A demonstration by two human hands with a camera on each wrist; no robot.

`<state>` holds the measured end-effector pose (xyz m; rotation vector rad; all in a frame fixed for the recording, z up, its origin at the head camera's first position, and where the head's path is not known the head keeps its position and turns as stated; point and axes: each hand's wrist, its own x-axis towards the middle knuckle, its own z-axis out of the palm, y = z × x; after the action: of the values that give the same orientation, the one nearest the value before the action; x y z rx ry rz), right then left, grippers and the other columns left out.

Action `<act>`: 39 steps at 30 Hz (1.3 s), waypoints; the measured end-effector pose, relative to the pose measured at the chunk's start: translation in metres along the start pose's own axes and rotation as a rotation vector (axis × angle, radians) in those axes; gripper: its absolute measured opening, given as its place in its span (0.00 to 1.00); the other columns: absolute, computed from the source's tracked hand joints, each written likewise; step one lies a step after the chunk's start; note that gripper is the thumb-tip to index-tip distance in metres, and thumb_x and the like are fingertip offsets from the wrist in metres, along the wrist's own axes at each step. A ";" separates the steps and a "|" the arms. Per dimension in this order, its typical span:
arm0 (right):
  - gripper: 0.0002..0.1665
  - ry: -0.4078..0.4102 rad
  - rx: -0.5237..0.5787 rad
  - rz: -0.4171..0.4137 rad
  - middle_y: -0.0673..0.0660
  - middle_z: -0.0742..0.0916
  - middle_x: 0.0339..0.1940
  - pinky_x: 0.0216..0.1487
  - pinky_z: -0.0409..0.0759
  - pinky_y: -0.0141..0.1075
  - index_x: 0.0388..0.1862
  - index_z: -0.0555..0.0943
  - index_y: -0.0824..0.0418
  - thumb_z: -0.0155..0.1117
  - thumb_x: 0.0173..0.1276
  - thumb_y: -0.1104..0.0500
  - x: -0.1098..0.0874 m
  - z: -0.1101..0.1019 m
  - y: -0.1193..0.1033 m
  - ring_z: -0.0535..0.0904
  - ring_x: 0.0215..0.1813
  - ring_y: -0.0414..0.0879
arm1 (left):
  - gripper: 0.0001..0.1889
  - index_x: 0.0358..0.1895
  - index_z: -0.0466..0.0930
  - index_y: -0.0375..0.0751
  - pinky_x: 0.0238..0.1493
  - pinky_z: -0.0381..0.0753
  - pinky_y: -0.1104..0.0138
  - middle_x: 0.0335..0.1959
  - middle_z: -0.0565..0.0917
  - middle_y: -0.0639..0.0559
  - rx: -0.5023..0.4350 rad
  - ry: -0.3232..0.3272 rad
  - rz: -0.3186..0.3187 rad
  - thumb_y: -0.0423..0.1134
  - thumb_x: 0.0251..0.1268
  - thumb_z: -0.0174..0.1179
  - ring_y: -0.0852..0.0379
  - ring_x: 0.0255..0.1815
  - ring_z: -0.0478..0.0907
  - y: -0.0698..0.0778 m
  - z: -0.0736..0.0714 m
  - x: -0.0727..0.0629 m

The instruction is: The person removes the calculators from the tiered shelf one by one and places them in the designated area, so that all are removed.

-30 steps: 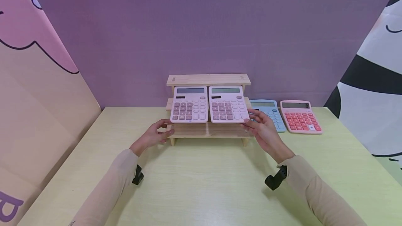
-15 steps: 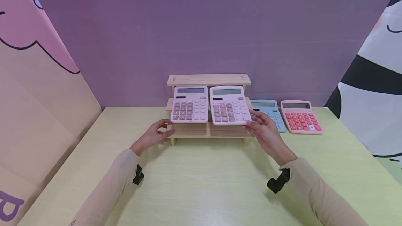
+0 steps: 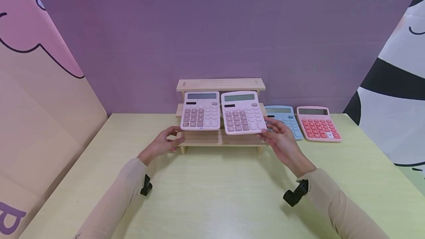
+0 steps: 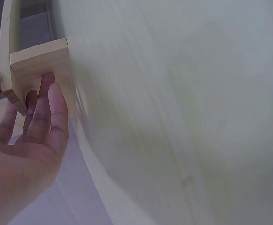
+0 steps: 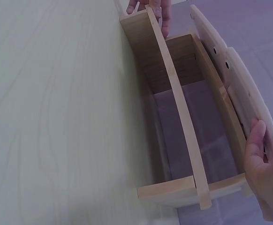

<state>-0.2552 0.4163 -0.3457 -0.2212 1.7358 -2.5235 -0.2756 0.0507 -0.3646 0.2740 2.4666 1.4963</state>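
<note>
A three-tier wooden stand is on the table. Two pale pink calculators lean side by side on its middle tier. The left calculator sits straight; the right calculator is turned slightly, its lower edge off to the right and nearer me. My right hand pinches that one's lower right corner, thumb on the front, fingers behind, as the right wrist view also shows. My left hand grips the left end of the bottom tier; in the left wrist view its fingers touch the support board under it.
Right of the stand a blue calculator, partly behind my right hand, and a pink calculator with red keys lie on the pale table. A purple wall rises behind, with printed panels at both sides.
The right pink calculator's lower edge has come down toward me and a little right, so it now sits tilted. My right hand moved with it. My left hand has stayed in place.
</note>
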 end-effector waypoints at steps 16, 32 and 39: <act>0.27 -0.002 -0.020 0.002 0.54 0.74 0.48 0.52 0.78 0.34 0.63 0.57 0.65 0.50 0.67 0.71 -0.009 -0.008 -0.009 0.78 0.43 0.40 | 0.25 0.62 0.63 0.46 0.43 0.81 0.61 0.58 0.64 0.41 0.011 0.017 0.004 0.45 0.63 0.57 0.48 0.49 0.74 -0.027 -0.001 0.019; 0.26 -0.005 0.023 0.002 0.53 0.77 0.49 0.48 0.80 0.33 0.61 0.60 0.63 0.52 0.65 0.71 -0.022 -0.032 -0.016 0.81 0.42 0.41 | 0.24 0.61 0.64 0.47 0.42 0.81 0.61 0.57 0.64 0.42 0.012 0.020 0.009 0.45 0.63 0.57 0.48 0.48 0.75 -0.030 -0.001 0.021; 0.27 -0.025 0.073 -0.002 0.52 0.78 0.48 0.47 0.80 0.33 0.62 0.57 0.64 0.51 0.66 0.72 -0.028 -0.045 -0.021 0.81 0.41 0.42 | 0.25 0.62 0.63 0.47 0.42 0.81 0.62 0.57 0.64 0.41 0.028 0.020 0.015 0.45 0.63 0.56 0.48 0.48 0.75 -0.031 -0.001 0.022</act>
<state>-0.2339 0.4692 -0.3438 -0.2484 1.6324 -2.5679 -0.2980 0.0415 -0.3941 0.2849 2.5077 1.4789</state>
